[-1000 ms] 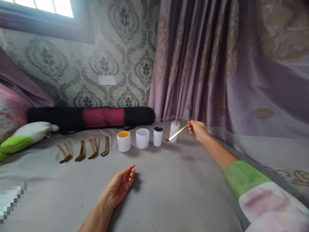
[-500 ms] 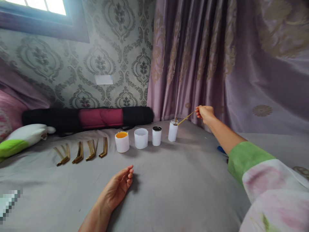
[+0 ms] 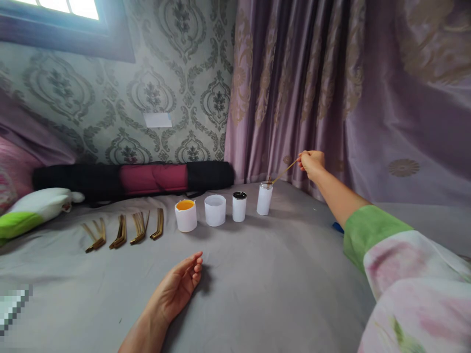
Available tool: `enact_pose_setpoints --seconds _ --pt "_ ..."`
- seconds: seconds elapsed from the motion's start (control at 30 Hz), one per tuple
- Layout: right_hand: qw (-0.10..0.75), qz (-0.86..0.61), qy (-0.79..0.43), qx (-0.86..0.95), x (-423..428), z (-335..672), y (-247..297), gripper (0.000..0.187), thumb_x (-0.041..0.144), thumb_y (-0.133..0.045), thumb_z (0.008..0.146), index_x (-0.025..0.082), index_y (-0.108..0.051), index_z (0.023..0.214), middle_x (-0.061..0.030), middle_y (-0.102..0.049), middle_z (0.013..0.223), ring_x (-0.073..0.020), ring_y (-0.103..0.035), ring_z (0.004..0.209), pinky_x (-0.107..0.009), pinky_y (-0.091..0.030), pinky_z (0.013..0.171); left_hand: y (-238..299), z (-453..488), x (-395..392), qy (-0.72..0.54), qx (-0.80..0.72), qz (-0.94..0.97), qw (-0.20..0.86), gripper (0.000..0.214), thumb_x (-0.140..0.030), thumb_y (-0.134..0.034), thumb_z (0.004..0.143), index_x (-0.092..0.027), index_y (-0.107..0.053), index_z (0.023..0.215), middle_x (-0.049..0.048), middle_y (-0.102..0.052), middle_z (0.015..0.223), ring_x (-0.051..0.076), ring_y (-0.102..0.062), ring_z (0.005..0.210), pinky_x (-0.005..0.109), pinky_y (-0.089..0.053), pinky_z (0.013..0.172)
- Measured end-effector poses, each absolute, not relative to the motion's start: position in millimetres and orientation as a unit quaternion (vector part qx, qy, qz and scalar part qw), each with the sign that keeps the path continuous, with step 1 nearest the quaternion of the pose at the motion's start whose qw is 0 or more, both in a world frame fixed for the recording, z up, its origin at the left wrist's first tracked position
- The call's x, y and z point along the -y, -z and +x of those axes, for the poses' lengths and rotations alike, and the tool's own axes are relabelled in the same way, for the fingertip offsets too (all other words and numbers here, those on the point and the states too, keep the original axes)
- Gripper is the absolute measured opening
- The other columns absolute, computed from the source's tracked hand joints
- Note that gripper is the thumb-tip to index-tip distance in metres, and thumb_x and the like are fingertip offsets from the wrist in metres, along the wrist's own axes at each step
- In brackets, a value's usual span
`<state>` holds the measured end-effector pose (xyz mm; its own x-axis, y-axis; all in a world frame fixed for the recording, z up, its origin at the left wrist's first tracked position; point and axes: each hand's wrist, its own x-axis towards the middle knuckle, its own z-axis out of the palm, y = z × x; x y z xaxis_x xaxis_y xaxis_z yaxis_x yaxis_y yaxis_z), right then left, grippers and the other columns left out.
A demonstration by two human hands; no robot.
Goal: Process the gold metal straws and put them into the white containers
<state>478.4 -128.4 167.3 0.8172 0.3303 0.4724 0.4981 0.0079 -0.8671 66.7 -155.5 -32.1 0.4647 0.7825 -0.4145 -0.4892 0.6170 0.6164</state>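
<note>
My right hand (image 3: 312, 163) is closed in a pinch on one end of a thin golden-brown straw (image 3: 289, 170). The straw slants down to the left, its lower end at the rim of the tall white-wrapped jar (image 3: 264, 200). Another brown straw (image 3: 269, 180) pokes out of that jar's mouth. My left hand (image 3: 183, 284) rests on the grey sheet, palm partly up, fingers loosely bent and holding nothing. Farther left lie small groups of bent brown straws (image 3: 119, 231), their short ends toward me.
Left of the jar stand a dark-mouthed white container (image 3: 239, 210), a wide white cup (image 3: 215, 214) and a cup with orange inside (image 3: 186, 219). A black and maroon roll (image 3: 154, 177) lies along the wall. A white and green plush (image 3: 40, 211) is at the left; purple curtains (image 3: 294, 98) hang behind.
My right hand has risen slightly, and the straw's lower end has come up at the jar's rim. My right sleeve has shifted a little left. My left hand stays in place.
</note>
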Motion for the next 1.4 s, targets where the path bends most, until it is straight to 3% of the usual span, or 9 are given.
enact_pose_setpoints --seconds 0.5,0.97,1.4 --pt "0.627 -0.712 0.041 0.315 118 472 -169 0.019 0.022 -0.046 0.08 0.012 -0.059 0.069 -0.0018 -0.053 0.043 -0.0065 -0.045 0.036 -0.016 -0.036 0.034 29 67 157 -0.385 -0.344 0.213 0.83 0.015 -0.003 -0.05 0.076 -0.006 -0.057 0.088 0.005 -0.057 0.071 0.006 -0.053 0.052 0.017 -0.048 0.045" --pt "0.605 -0.719 0.0 0.34 105 461 -149 0.014 0.017 -0.051 0.075 0.012 -0.059 0.064 -0.003 -0.057 0.054 -0.0051 -0.045 0.035 -0.016 -0.035 0.032 32 67 155 -0.384 -0.344 0.206 0.832 0.016 -0.004 -0.05 0.076 -0.007 -0.056 0.09 0.0054 -0.056 0.072 0.006 -0.052 0.052 0.016 -0.047 0.044" --pt "0.59 -0.723 -0.078 0.35 87 461 -124 0.015 0.019 -0.055 0.074 0.011 -0.057 0.062 -0.0028 -0.058 0.049 -0.0041 -0.044 0.031 -0.014 -0.033 0.029 31 67 155 -0.383 -0.347 0.207 0.831 0.016 -0.005 -0.052 0.075 -0.007 -0.057 0.09 0.0054 -0.057 0.072 0.006 -0.053 0.053 0.017 -0.048 0.045"
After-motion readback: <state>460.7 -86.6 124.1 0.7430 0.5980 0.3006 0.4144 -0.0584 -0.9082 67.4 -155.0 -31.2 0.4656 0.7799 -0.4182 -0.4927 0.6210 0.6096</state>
